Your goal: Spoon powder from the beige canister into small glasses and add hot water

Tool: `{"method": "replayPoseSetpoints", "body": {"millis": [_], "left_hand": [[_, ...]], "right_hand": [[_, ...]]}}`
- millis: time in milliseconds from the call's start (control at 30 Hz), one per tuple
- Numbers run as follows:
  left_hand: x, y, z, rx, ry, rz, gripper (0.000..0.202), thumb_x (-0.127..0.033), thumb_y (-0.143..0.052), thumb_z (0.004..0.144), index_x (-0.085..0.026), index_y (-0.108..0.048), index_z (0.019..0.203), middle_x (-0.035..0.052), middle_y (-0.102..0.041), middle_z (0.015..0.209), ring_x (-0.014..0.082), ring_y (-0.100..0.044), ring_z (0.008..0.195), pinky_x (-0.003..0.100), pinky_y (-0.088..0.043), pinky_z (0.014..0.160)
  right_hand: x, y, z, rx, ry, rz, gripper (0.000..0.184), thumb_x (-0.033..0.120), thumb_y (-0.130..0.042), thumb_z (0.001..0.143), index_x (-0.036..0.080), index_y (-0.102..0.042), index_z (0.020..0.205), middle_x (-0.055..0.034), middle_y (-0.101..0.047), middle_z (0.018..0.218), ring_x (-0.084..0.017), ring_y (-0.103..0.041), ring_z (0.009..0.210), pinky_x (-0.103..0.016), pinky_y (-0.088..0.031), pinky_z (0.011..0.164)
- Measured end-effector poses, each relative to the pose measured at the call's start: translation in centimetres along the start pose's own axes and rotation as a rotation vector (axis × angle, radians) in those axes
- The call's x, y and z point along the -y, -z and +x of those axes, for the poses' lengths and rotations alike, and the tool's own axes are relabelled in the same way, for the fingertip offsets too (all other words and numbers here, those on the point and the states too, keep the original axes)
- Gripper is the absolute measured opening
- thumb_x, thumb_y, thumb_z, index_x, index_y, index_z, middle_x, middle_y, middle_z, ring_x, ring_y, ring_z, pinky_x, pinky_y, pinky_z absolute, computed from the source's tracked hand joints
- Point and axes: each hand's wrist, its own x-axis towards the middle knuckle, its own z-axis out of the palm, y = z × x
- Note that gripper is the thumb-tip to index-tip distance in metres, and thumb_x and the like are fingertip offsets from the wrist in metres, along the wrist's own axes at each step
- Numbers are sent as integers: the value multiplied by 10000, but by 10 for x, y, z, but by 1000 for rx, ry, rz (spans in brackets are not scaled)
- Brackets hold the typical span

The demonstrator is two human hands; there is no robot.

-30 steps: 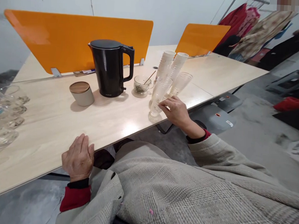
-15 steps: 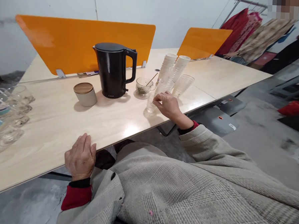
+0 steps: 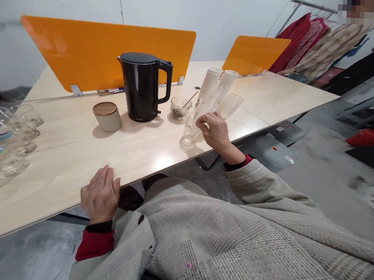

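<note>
From the head view, the right hand (image 3: 215,132) is out on the table (image 3: 73,159), near its front edge. Its fingers (image 3: 203,121) curl a bit and reach to the left, toward a clear cup (image 3: 190,132). The fingertips are at the side of the cup and may touch it. I cannot tell if the hand grips the cup or is just next to it. The cup stands up straight on the table, with its tall side going up and down. It is to the left of the hand and a bit ahead of it. Just behind it is another clear cup (image 3: 205,109), and one more clear cup (image 3: 230,105) stands close by. They look empty. Behind them are two tall stacks of white cups (image 3: 210,85). The right hand is much nearer to all these cups than the left hand (image 3: 100,196). The left hand lies open at the table edge, with loose fingers, and holds nothing. Just left of the cups, a small glass bowl (image 3: 179,107) holds bits of green and a thin spoon (image 3: 191,99). Next come a black kettle (image 3: 141,87) and a round pot (image 3: 107,117), both with lids on, so you cannot see inside them
</note>
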Motion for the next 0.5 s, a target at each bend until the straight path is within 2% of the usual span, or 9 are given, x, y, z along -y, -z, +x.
{"method": "replayPoseSetpoints", "body": {"millis": [167, 300, 400, 500], "left_hand": [[-1, 0, 1, -24, -26, 47, 374, -396, -564, 1074, -190, -735, 1336, 155, -781, 1371, 327, -730, 1255, 437, -413, 913], [-3, 1, 0, 4, 1, 30, 385, -412, -547, 1079, -184, -747, 1316, 160, -773, 1387, 325, -724, 1268, 435, -407, 919], [-5, 3, 0, 45, 51, -10, 404, -427, -527, 1083, -202, -747, 1337, 157, -757, 1420, 322, -708, 1303, 429, -411, 927], [-7, 5, -1, 55, 50, 6, 409, -423, -509, 1090, -208, -744, 1347, 142, -757, 1427, 305, -703, 1316, 420, -419, 928]], "right_hand": [[7, 20, 4, -92, 0, -44, 178, 268, -566, 996, 265, -641, 834, -67, -739, 898, -289, -617, 939, -461, -497, 942], [34, 35, 8, -145, 35, -37, 198, 329, -553, 1050, 269, -652, 890, -67, -730, 942, -298, -626, 1003, -496, -498, 993], [66, 26, 8, -100, 89, 31, 221, 365, -537, 1072, 277, -671, 921, -63, -725, 950, -294, -640, 1007, -508, -497, 1009], [99, -5, 6, -32, 181, 175, 236, 355, -533, 1076, 274, -680, 910, -60, -731, 930, -278, -646, 965, -490, -501, 987]]}}
